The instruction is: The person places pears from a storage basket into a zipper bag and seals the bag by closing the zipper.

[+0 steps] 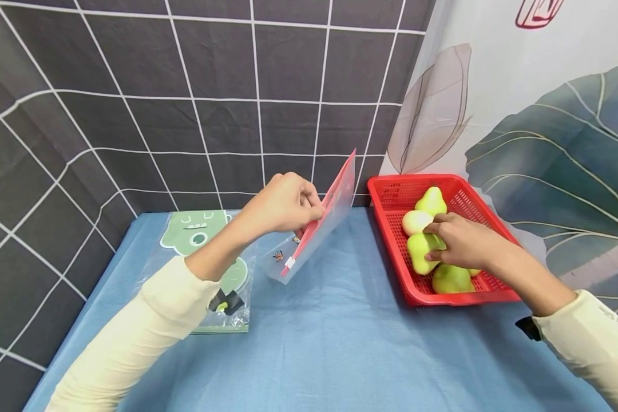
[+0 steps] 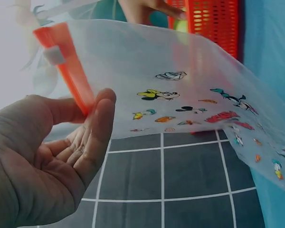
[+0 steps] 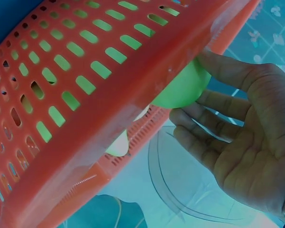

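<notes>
My left hand [image 1: 290, 203] pinches the upper edge of a translucent zip bag [image 2: 118, 57] between thumb and fingers, at its red zip strip [image 2: 76, 71]. A white slider [image 1: 289, 262] sits near one end of that strip. Small cartoon figures are printed on the bag, which hangs tilted above the blue cloth. Over on the right, my right hand [image 1: 463, 243] reaches into a red basket [image 1: 391, 252] and grips a green pear [image 1: 418, 254]. In the right wrist view, thumb and fingers close round the pear [image 3: 185, 88], partly hidden by the basket rim.
Also in the basket are a yellow-green pear [image 1: 432, 201], a pale round fruit [image 1: 415, 222] and another green pear [image 1: 452, 280]. A clear bag with a green cartoon print [image 1: 198, 223] lies flat on the blue cloth [image 1: 314, 355] at left. A dark tiled backdrop [image 1: 211, 126] rises behind.
</notes>
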